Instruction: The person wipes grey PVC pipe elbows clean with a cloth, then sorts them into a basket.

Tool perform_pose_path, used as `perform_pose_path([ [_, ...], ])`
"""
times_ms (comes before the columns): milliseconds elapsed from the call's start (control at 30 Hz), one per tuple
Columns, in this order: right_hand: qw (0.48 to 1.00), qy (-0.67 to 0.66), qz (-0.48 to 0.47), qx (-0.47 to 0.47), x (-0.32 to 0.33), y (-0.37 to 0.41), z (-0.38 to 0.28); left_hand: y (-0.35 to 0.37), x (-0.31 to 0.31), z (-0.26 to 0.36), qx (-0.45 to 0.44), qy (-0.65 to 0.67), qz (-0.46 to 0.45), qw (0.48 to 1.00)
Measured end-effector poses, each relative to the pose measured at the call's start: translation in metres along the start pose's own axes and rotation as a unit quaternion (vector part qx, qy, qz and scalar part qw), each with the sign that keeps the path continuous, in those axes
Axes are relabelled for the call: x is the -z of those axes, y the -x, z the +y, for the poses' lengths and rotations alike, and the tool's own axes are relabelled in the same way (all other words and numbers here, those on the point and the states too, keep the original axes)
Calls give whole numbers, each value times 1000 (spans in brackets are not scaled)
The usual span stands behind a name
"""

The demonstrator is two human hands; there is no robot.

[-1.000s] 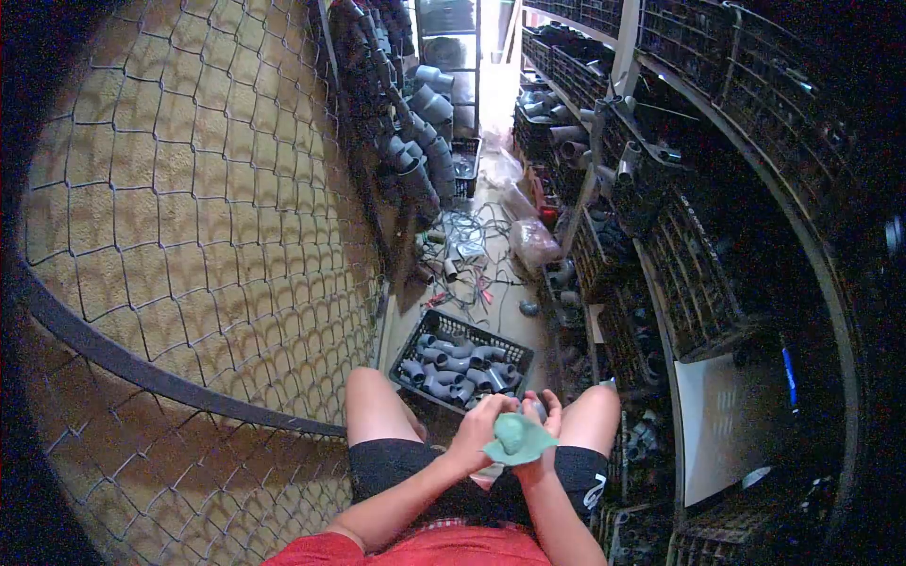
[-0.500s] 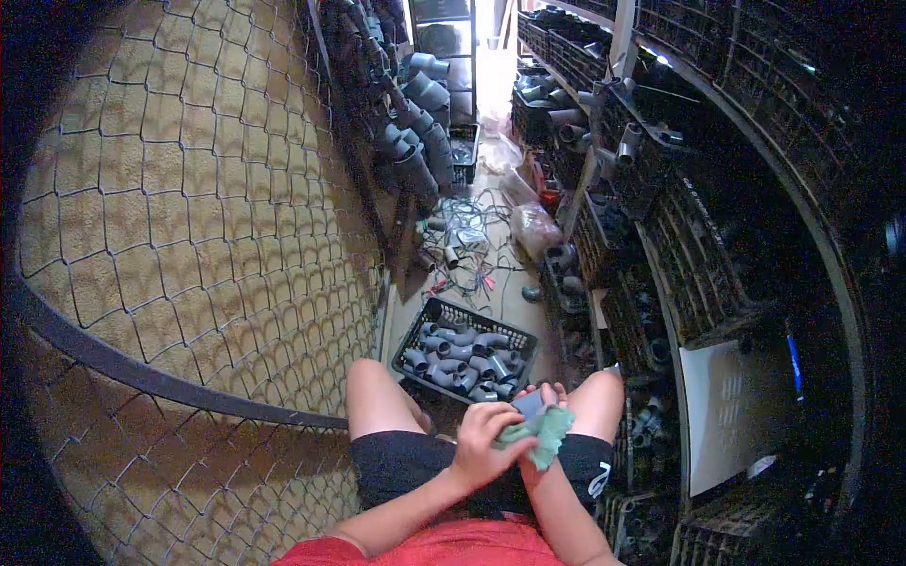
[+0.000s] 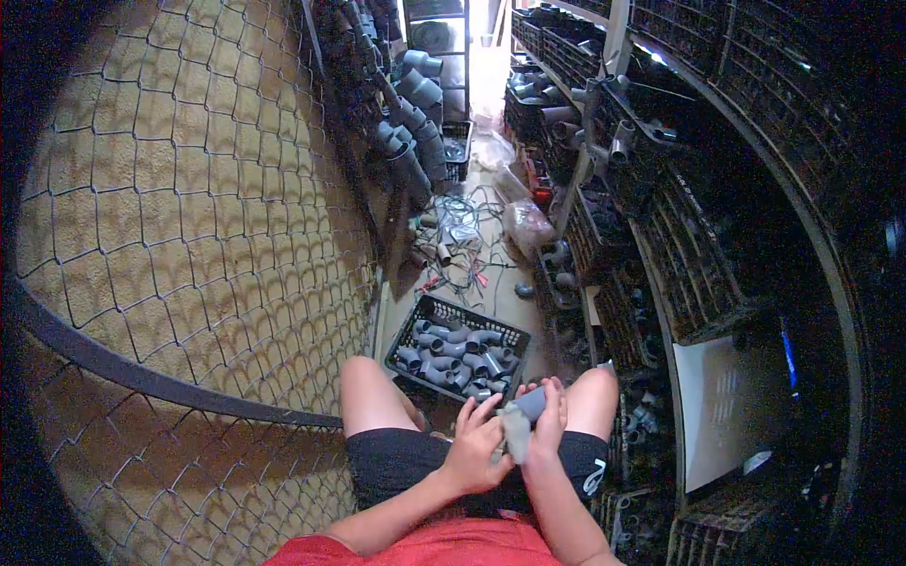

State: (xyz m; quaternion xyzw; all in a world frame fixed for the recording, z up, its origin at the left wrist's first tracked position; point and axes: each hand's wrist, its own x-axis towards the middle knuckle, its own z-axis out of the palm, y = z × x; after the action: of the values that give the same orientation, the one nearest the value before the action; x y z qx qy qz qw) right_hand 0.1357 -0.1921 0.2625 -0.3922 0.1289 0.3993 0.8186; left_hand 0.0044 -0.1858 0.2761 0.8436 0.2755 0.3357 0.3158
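Observation:
Above my lap, my right hand is wrapped round a grey pipe fitting, its fingers at the fitting's far side. My left hand is closed on a pale green cloth, which lies against the near end of the fitting between both hands. Some fingers of the left hand reach forward. Beyond my hands, a black crate on the floor holds several grey curved pipe fittings.
A wire mesh fence runs along the left. Shelves with black crates line the right. Cables, plastic bags and loose fittings lie on the floor ahead. Large grey pipes stand at the back left.
The cloth has shifted left and bunched up between my hands. My right hand shows more fully round the fitting, and my left hand has moved slightly left. The view has shifted a little.

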Motion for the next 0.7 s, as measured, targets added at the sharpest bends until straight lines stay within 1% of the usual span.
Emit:
perform_pose_path([
  [33, 997, 78, -28, -2, 4, 5, 2, -1, 2, -6, -4, -30, -43, 999],
  [67, 997, 78, -27, -3, 6, 9, 7, -2, 3, -10, -7, -60, -86, 994],
  [133, 995, 101, -24, 1, 7, 14, 17, -6, 4, -8, -19, -67, -93, 993],
  [200, 995, 99, -29, 4, 8, 8, 16, -8, 7, -6, -2, -39, -135, 990],
  [233, 995, 93, -41, -10, 8, 7, 16, -6, 8, -4, 0, -39, -135, 990],
  [300, 995, 86, -54, -23, 6, 8, 17, -3, 7, -1, 16, 1, -31, 999],
  [333, 993, 92, -66, -17, 6, 10, 20, -1, 6, -2, 14, 1, -31, 999],
  [400, 992, 97, -77, -9, 3, 14, 19, 1, 8, 0, -12, -6, 51, 999],
  [433, 992, 96, -74, -19, 1, 16, 16, 0, 10, 1, -19, -17, 74, 997],
  [467, 992, 97, -71, -29, -3, 18, 13, -1, 15, 4, -19, -17, 74, 997],
  [533, 995, 80, -55, -28, -7, 13, 5, -2, 25, 9, -37, -31, 117, 992],
  [567, 998, 36, -48, -28, -6, 7, 3, -3, 26, 11, -18, 4, 150, 989],
  [600, 999, -8, -40, -27, -5, 4, 2, -3, 26, 8, -18, 4, 149, 989],
  [667, 999, -1, -37, -29, 1, 5, 6, -1, 25, -4, -74, -34, 133, 988],
  [700, 997, 32, -54, -34, 7, 9, 12, -3, 23, -6, -73, -31, 149, 986],
])
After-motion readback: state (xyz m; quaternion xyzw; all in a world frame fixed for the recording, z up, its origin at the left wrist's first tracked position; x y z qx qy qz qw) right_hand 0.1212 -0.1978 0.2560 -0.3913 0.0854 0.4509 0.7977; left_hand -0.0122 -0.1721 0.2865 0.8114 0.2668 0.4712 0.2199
